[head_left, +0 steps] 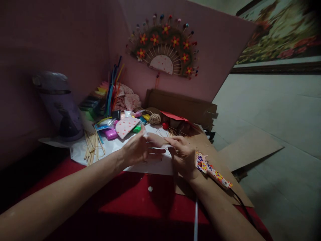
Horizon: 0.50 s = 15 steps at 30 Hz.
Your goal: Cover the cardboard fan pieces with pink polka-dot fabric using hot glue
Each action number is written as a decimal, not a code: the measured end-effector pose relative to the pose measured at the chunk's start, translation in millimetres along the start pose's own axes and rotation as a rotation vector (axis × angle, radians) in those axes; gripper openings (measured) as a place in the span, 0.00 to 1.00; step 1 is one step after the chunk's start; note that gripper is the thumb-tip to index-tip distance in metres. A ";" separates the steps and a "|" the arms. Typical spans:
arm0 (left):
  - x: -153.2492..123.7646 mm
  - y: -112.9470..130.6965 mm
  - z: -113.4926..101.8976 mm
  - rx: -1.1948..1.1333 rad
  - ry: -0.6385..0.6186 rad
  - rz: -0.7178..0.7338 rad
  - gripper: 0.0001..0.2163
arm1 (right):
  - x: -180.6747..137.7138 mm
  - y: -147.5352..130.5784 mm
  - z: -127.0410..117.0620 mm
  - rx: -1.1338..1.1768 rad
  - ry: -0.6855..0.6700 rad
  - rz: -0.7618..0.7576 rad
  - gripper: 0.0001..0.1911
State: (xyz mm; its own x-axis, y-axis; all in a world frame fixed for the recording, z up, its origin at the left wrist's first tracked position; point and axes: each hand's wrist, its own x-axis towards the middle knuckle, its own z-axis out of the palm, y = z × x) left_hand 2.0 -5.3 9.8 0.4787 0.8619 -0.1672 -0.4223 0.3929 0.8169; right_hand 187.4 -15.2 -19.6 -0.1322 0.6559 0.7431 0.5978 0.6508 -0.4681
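My left hand and my right hand meet over a white sheet of paper lying on the red cloth. The fingers of both hands are pressed together around something small and pale between them; I cannot make out what it is. A colourful spotted tool with a black cord lies just right of my right wrist. A pink dotted fan-shaped piece rests behind my left hand.
Wooden sticks, coloured clay packs, a ball of twine, pipe cleaners and cardboard crowd the back. A purple jar stands left. A flower-decorated fan hangs on the pink board. Floor tiles lie right.
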 end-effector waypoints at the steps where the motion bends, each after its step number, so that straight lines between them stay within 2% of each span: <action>1: -1.4 2.7 -0.7 -0.044 -0.053 -0.029 0.26 | -0.1 0.4 -2.3 -0.071 0.003 -0.099 0.15; 4: -4.0 5.0 -2.3 -0.075 -0.171 -0.040 0.21 | -0.2 2.6 -6.7 -0.206 0.062 -0.247 0.20; 6: -3.4 1.8 -3.2 -0.049 -0.235 -0.022 0.16 | -0.4 2.7 -7.4 -0.252 0.071 -0.273 0.22; 8: -1.5 -1.7 -4.1 -0.028 -0.234 0.041 0.17 | -0.1 0.5 -6.9 -0.231 0.076 -0.257 0.23; 10: 0.6 -3.0 -5.0 -0.029 -0.195 0.125 0.17 | 1.0 -3.1 -5.6 -0.127 0.133 -0.170 0.22; 12: 1.9 -2.2 -5.4 -0.038 -0.158 0.221 0.16 | 2.6 -5.8 -3.4 0.054 0.195 0.006 0.19; 13: 2.2 -1.6 -5.3 -0.040 -0.148 0.261 0.16 | 3.4 -6.3 -1.6 0.165 0.189 0.114 0.17; 15: 2.4 -1.1 -4.6 -0.043 -0.152 0.325 0.18 | 4.4 -5.7 3.3 0.397 0.072 0.308 0.17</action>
State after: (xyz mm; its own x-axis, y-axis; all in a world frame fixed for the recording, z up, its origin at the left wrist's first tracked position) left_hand 0.1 -2.2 6.0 0.4219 0.8877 0.1840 -0.6019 0.1224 0.7892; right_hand 180.8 -14.8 -15.2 0.0658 0.8217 0.5662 0.2517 0.5354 -0.8062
